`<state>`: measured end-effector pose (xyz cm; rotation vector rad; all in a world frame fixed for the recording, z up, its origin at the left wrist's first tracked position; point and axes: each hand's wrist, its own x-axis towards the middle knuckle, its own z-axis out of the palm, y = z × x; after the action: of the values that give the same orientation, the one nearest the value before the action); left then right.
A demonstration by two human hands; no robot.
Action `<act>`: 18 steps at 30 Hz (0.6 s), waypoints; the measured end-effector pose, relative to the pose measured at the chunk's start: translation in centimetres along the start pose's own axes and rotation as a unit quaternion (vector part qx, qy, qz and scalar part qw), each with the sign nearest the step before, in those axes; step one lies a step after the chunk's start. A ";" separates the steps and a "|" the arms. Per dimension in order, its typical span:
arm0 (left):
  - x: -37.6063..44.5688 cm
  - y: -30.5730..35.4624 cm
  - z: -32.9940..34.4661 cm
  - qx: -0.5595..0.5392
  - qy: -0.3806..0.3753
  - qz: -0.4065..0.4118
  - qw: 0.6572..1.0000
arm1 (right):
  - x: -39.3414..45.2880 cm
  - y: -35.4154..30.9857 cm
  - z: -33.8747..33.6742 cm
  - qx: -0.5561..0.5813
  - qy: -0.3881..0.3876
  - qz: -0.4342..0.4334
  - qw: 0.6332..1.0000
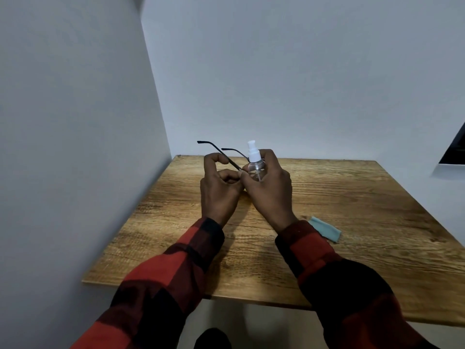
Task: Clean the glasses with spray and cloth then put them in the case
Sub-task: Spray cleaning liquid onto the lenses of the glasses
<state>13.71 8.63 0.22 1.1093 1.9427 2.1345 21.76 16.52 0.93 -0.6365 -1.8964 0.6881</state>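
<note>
Wooden surface (pixel 352 197) | left hand (pixel 219 187) pinches glasses (pixel 221 154) | right hand (pixel 269 187) grips spray bottle (pixel 255 165) | cloth (pixel 327 231) beside right sleeve

The room was dim and bluish, soft light falling evenly on the wooden table (pixel 352 197); shadows beneath the sleeves (pixel 314 248) stayed faint, and straight lines bowed toward the frame's edges

We sat in a plain indoor corner: a small wooden table (pixel 327 197) pushed against bare white walls (pixel 276 71).
</note>
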 end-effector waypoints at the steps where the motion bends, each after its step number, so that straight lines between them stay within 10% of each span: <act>1: -0.1 -0.2 0.0 0.012 0.001 0.003 1.000 | 0.0 0.1 0.1 -0.005 -0.001 -0.001 1.000; 12: -1.2 -1.9 0.3 0.049 0.031 0.024 0.998 | 0.6 0.4 -1.3 -0.093 -0.102 -0.089 0.986; 18: -1.5 -1.8 0.2 -0.002 -0.007 0.060 0.998 | 0.6 0.8 -1.5 -0.062 -0.027 -0.110 0.992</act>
<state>14.18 8.50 -2.07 1.2678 1.9103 2.1803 23.02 17.75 1.26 -0.4799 -2.0337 0.4531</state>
